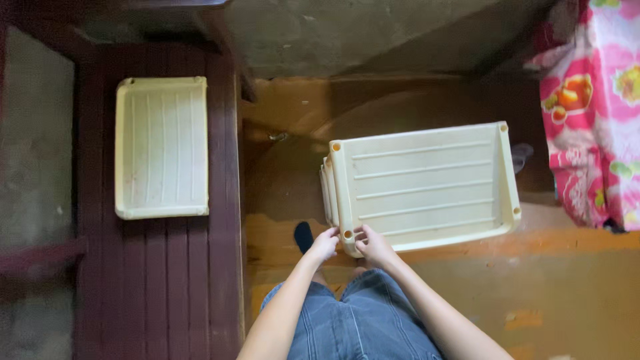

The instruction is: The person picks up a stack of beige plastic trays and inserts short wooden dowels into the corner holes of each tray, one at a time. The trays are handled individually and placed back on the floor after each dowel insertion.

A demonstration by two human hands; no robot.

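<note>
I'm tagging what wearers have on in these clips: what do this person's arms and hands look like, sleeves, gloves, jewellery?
Both forearms are bare up to the frame edge, with no sleeves in view. The left hand and right hand are gloveless; no rings, watch or bracelets show, though the fingers are small in this view. Below the arms, a blue denim garment with stitched seams covers the lap.

No packages, no labels, no signs, no screens in view
</note>
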